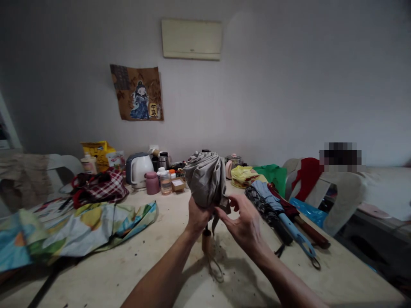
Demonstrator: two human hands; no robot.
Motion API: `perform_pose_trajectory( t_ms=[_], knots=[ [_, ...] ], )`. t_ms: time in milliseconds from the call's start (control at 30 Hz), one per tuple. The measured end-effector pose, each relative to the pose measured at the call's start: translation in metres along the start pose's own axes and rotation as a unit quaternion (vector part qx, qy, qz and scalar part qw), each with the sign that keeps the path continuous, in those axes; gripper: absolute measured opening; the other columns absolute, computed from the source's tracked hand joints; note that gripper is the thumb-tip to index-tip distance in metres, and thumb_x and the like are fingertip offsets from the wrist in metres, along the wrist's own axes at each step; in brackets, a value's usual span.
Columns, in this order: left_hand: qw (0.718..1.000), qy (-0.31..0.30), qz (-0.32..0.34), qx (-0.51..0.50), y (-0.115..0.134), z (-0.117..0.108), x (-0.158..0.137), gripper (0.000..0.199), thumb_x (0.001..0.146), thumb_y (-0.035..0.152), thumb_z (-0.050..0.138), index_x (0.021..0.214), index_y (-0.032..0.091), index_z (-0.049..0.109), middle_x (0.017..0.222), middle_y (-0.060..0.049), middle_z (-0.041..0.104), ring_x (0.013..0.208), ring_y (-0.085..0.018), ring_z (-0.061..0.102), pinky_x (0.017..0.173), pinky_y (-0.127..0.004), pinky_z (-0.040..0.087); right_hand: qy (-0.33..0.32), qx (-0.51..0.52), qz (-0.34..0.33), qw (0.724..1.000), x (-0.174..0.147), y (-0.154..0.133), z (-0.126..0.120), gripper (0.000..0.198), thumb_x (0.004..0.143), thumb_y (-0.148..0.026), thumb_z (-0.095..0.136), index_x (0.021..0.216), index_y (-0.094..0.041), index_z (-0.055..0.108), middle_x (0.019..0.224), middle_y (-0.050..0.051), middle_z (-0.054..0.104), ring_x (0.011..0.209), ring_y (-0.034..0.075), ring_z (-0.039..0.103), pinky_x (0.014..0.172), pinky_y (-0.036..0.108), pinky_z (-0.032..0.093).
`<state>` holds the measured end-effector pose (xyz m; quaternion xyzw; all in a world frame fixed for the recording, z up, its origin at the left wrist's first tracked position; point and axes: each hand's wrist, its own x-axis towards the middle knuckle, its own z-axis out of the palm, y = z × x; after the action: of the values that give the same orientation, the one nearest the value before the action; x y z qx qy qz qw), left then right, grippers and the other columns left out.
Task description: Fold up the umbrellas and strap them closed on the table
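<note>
A grey umbrella (206, 179) with loosely gathered cloth is held above the table, its wooden handle (206, 241) and cord loop pointing down toward me. My left hand (198, 214) is wrapped around the lower part of the bundled cloth; some of its fingers are hidden behind the cloth. My right hand (242, 220) pinches the edge of the grey cloth at the right side, thumb and fingers bent. A narrow grey strap hangs below the bundle between both hands.
Several folded umbrellas (284, 214) lie at the right. A patterned, partly spread umbrella (86, 231) covers the left of the table (154, 273). A white kettle (143, 169), pink jar (152, 183) and bottles stand behind. A green bag (274, 175) lies at the back right.
</note>
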<state>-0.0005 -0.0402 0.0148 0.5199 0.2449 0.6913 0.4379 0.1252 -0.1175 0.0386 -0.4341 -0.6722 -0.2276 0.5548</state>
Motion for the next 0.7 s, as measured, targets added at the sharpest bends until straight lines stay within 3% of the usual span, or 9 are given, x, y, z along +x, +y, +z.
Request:
perform_pose_trajectory(
  t_ms=[100, 200, 267, 333, 433, 567, 700],
  knots=[
    [0.999, 0.006, 0.018, 0.051, -0.001, -0.005, 0.002, 0.046, 0.049, 0.028, 0.088, 0.087, 0.011, 0.067, 0.082, -0.007, 0.074, 0.074, -0.021, 0.067, 0.066, -0.029, 0.054, -0.023, 0.043, 0.067, 0.997, 0.002, 0.003, 0.006, 0.008, 0.086, -0.024, 0.059, 0.084, -0.017, 0.06, 0.069, 0.001, 0.06, 0.058, 0.013, 0.054, 0.054, 0.025, 0.044],
    [0.997, -0.003, 0.04, 0.062, -0.002, -0.009, 0.004, 0.046, 0.053, 0.035, 0.087, 0.087, 0.012, 0.066, 0.084, -0.008, 0.073, 0.076, -0.022, 0.067, 0.067, -0.029, 0.054, -0.023, 0.097, 0.129, 0.987, 0.003, 0.005, 0.005, 0.009, 0.086, -0.021, 0.054, 0.082, -0.017, 0.061, 0.064, -0.001, 0.062, 0.052, 0.011, 0.054, 0.05, 0.021, 0.045],
    [0.997, -0.008, 0.044, 0.057, -0.003, -0.01, 0.005, 0.046, 0.055, 0.037, 0.086, 0.087, 0.011, 0.066, 0.08, -0.007, 0.072, 0.07, -0.02, 0.066, 0.064, -0.029, 0.054, 0.005, 0.08, 0.121, 0.989, 0.002, 0.004, 0.004, 0.014, 0.086, -0.026, 0.057, 0.092, -0.015, 0.062, 0.073, 0.003, 0.065, 0.059, 0.013, 0.059, 0.052, 0.022, 0.049],
    [0.997, -0.006, 0.046, 0.065, -0.002, -0.01, 0.005, 0.046, 0.055, 0.037, 0.086, 0.087, 0.012, 0.065, 0.078, -0.007, 0.072, 0.067, -0.02, 0.065, 0.063, -0.029, 0.054, 0.022, 0.035, 0.084, 0.996, 0.0, 0.004, 0.005, 0.031, 0.083, -0.033, 0.064, 0.105, -0.012, 0.06, 0.086, 0.008, 0.067, 0.072, 0.018, 0.064, 0.057, 0.026, 0.052],
    [0.994, 0.008, 0.059, 0.088, -0.002, -0.009, 0.005, 0.049, 0.053, 0.037, 0.086, 0.089, 0.011, 0.066, 0.086, -0.01, 0.074, 0.077, -0.023, 0.067, 0.069, -0.031, 0.055, -0.002, -0.016, 0.049, 0.999, -0.005, 0.008, 0.01, 0.043, 0.081, -0.031, 0.062, 0.117, -0.009, 0.056, 0.099, 0.015, 0.067, 0.083, 0.024, 0.066, 0.062, 0.033, 0.055],
    [0.995, 0.012, 0.06, 0.084, -0.006, -0.009, 0.006, 0.053, 0.052, 0.036, 0.086, 0.093, 0.01, 0.065, 0.092, -0.013, 0.074, 0.081, -0.025, 0.068, 0.07, -0.034, 0.056, -0.034, 0.013, 0.098, 0.994, -0.007, 0.015, 0.015, 0.043, 0.08, -0.018, 0.045, 0.121, -0.009, 0.053, 0.093, 0.013, 0.071, 0.076, 0.022, 0.069, 0.067, 0.035, 0.056],
    [0.997, -0.006, 0.05, 0.059, -0.012, -0.013, 0.007, 0.051, 0.054, 0.033, 0.087, 0.094, 0.01, 0.066, 0.088, -0.01, 0.073, 0.076, -0.022, 0.066, 0.066, -0.032, 0.056, -0.058, 0.117, 0.158, 0.979, -0.001, 0.012, 0.006, 0.027, 0.088, -0.025, 0.048, 0.109, -0.014, 0.059, 0.083, 0.007, 0.071, 0.07, 0.018, 0.068, 0.064, 0.028, 0.054]
  ],
)
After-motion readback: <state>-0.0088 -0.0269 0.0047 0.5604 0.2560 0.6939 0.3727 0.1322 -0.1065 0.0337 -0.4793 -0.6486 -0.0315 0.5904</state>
